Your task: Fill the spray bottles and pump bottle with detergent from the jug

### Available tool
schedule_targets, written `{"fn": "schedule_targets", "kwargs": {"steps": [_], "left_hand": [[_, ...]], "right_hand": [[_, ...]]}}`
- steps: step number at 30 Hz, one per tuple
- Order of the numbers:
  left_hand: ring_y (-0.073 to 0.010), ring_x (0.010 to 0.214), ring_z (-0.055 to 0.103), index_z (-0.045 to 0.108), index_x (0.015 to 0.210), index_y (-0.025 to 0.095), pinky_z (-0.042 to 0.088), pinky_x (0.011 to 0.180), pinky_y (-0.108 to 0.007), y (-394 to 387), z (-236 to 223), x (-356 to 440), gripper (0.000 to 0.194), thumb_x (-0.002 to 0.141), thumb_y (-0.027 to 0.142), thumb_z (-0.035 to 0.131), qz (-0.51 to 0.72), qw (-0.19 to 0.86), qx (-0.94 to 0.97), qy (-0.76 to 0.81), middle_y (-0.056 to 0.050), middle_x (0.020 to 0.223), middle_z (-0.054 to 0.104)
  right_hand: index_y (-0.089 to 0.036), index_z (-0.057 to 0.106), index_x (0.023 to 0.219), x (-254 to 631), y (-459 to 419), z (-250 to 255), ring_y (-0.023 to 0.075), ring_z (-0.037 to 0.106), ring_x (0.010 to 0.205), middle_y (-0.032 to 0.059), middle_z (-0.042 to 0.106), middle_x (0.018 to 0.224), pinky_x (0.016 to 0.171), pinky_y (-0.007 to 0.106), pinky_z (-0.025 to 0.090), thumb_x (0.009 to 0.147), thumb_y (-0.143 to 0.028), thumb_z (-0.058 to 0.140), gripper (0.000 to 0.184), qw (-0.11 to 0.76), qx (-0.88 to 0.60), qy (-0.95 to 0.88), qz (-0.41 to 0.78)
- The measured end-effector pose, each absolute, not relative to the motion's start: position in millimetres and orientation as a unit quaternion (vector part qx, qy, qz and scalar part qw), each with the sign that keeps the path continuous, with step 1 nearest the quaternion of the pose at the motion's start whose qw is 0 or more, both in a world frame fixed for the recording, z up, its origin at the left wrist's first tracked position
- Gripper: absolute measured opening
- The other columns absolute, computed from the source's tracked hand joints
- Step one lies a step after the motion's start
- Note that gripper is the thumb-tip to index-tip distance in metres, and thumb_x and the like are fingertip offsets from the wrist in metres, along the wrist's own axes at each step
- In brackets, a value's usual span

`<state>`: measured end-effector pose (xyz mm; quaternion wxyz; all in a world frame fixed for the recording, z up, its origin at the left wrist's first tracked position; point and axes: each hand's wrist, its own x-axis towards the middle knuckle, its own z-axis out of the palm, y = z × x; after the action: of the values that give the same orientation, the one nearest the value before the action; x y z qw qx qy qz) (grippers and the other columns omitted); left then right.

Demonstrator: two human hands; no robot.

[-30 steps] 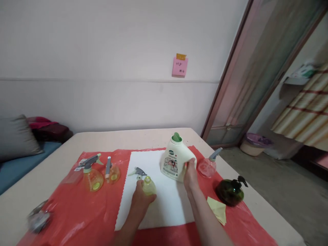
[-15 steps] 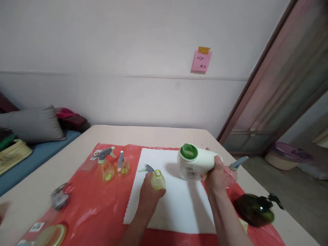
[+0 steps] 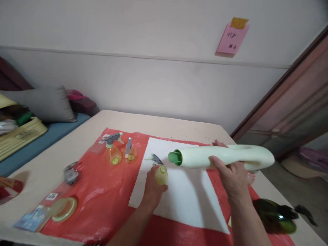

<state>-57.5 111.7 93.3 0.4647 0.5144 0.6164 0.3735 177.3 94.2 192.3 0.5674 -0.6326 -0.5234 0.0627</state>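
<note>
My left hand (image 3: 153, 186) is closed round a small yellow-green spray bottle (image 3: 162, 175) with its neck open, standing over the white sheet (image 3: 184, 201). Just behind it lies a grey spray trigger head (image 3: 155, 159). My right hand (image 3: 232, 174) grips a pale green detergent jug (image 3: 205, 155), tipped on its side in the air. The jug's green spout (image 3: 175, 157) points left, above and right of the small bottle's mouth, apart from it. No liquid shows between them.
Two clear spray bottles (image 3: 113, 154) stand on the red plastic sheet (image 3: 94, 198) at left. A round lid (image 3: 65, 209) and a plastic-wrapped bundle (image 3: 71, 173) lie nearer. A dark green pump bottle (image 3: 275, 215) lies at right, by the table edge.
My right hand has lifted the jug and tipped it from upright to lying level, spout toward the left. My left hand still holds the small bottle. The view has swung left and down.
</note>
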Motion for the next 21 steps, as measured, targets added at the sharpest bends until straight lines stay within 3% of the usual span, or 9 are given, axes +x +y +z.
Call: {"fn": "schedule_targets", "kwargs": {"steps": [9,11,14,16,19,21], "left_hand": [[-0.0308,0.127,0.049,0.040,0.140,0.027,0.046,0.101,-0.040,106.9,99.8,-65.8,0.098,0.050,0.010,0.076,0.407,0.442,0.499,0.625,-0.009,0.136,0.050],[-0.0303,0.135,0.042,0.036,0.140,0.025,0.039,0.110,-0.042,92.2,110.6,-65.5,0.092,0.057,0.012,0.073,0.440,0.397,0.508,0.625,-0.010,0.141,0.045],[-0.0282,0.135,0.043,0.041,0.132,0.023,0.032,0.116,-0.042,53.9,118.6,-52.0,0.059,0.077,0.019,0.062,0.500,0.320,0.581,0.557,-0.012,0.139,0.048],[-0.0272,0.125,0.052,0.050,0.121,0.024,0.038,0.111,-0.041,29.2,115.6,-36.1,0.043,0.080,0.019,0.059,0.457,0.399,0.645,0.465,-0.011,0.128,0.057],[-0.0286,0.119,0.055,0.042,0.139,0.020,0.045,0.101,-0.041,13.3,104.0,-15.0,0.073,0.071,0.019,0.067,0.308,0.554,0.653,0.414,-0.014,0.138,0.052],[-0.0288,0.118,0.055,0.032,0.149,0.018,0.045,0.101,-0.044,15.6,95.8,-8.9,0.086,0.071,0.024,0.069,0.262,0.592,0.636,0.419,-0.015,0.144,0.047]], "right_hand": [[-0.021,0.073,0.113,181.5,95.7,183.2,0.0361,0.047,0.128,0.0095,0.067,0.117,0.114,0.056,0.017,0.078,-0.066,0.057,0.059,0.501,-0.667,-0.550,0.024],[-0.020,0.073,0.113,180.8,96.0,181.4,0.0364,0.048,0.126,0.0100,0.067,0.116,0.114,0.057,0.016,0.079,-0.067,0.057,0.060,0.494,-0.662,-0.564,0.008],[-0.020,0.070,0.118,180.1,96.4,180.6,0.0363,0.050,0.124,0.0101,0.067,0.117,0.114,0.056,0.015,0.081,-0.069,0.057,0.064,0.482,-0.644,-0.593,-0.032],[-0.020,0.067,0.124,179.8,96.4,180.4,0.0363,0.050,0.126,0.0100,0.066,0.120,0.114,0.055,0.014,0.082,-0.069,0.056,0.066,0.473,-0.636,-0.607,-0.057],[-0.019,0.065,0.128,179.2,95.8,178.1,0.0362,0.047,0.130,0.0109,0.064,0.126,0.114,0.054,0.014,0.083,-0.070,0.056,0.069,0.469,-0.636,-0.609,-0.072],[-0.019,0.066,0.126,178.6,95.5,174.6,0.0357,0.046,0.131,0.0111,0.063,0.126,0.114,0.053,0.015,0.083,-0.072,0.054,0.069,0.470,-0.640,-0.605,-0.068]]}}
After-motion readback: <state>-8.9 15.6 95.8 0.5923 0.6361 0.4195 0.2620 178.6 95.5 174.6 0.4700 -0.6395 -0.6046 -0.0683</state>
